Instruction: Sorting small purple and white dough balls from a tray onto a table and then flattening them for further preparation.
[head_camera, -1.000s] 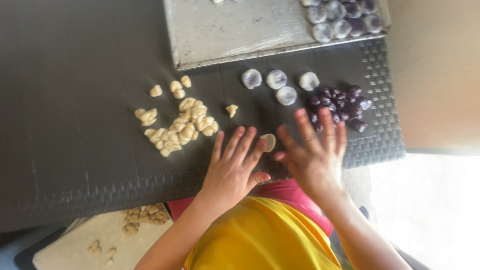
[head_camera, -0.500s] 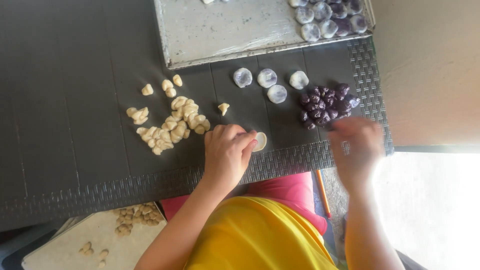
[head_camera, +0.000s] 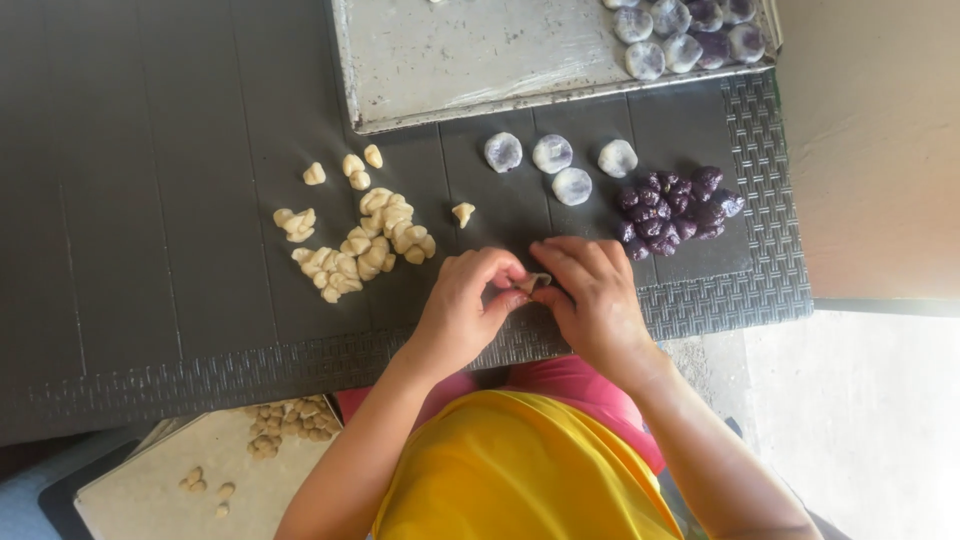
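My left hand (head_camera: 466, 300) and my right hand (head_camera: 590, 290) meet over the dark mat (head_camera: 150, 250), both pinching one small piece of pale dough (head_camera: 531, 283) between their fingertips. A pile of several pale dough pieces (head_camera: 365, 240) lies to the left of my hands. A heap of dark purple filling balls (head_camera: 675, 208) lies up and to the right. Several pale wrapped balls (head_camera: 560, 165) with purple showing through sit above my hands.
A metal baking tray (head_camera: 470, 60) lies at the top, with several wrapped balls (head_camera: 680, 25) in its right corner. A board with more dough bits (head_camera: 285, 425) sits at the lower left. The mat's woven edge (head_camera: 760, 290) ends at a pale floor on the right.
My right hand came back from the right side to the middle. Both hands now pinch the dough piece that the left hand was pressing on the mat.
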